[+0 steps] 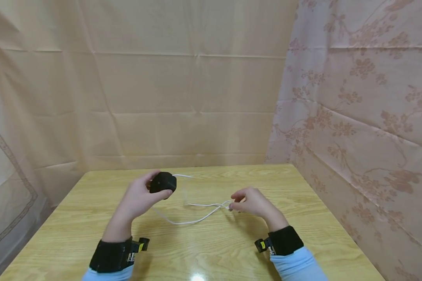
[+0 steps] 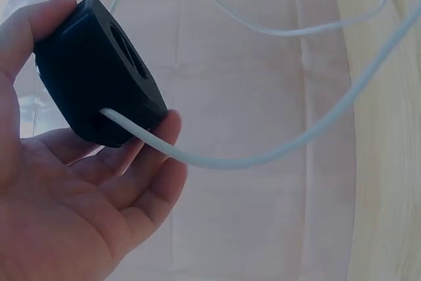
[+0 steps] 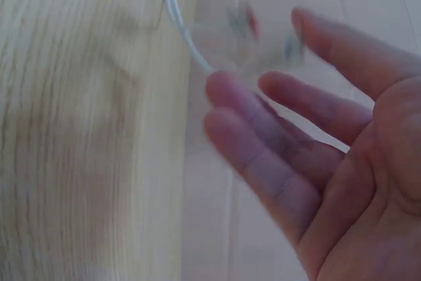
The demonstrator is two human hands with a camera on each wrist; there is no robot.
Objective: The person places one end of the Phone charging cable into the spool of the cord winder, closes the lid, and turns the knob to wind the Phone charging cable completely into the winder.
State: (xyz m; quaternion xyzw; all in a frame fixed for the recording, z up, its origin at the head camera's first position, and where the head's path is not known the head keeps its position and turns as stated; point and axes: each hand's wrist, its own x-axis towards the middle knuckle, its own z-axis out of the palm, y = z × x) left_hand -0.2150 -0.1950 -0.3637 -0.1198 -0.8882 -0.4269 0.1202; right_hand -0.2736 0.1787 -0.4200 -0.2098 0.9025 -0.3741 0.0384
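Observation:
My left hand [image 1: 138, 197] grips a black faceted block [image 1: 163, 183] above the table, with the thumb on one side and fingers on the other. In the left wrist view the block [image 2: 92, 74] has a dark slot in one face, and white cable [image 2: 243, 159] comes out at two sides. The cable [image 1: 193, 222] loops across to my right hand [image 1: 251, 203]. Seen from the right wrist, thumb and bent fingers [image 3: 263, 162] stand apart. Blurred small cable ends [image 3: 245, 23] are near the fingertips; part of the cable is hidden behind a finger.
The wooden table [image 1: 197, 253] ends at a beige curtain [image 1: 179, 97] behind and a floral curtain [image 1: 355, 117] at the right. Black straps with small cameras sit on both wrists.

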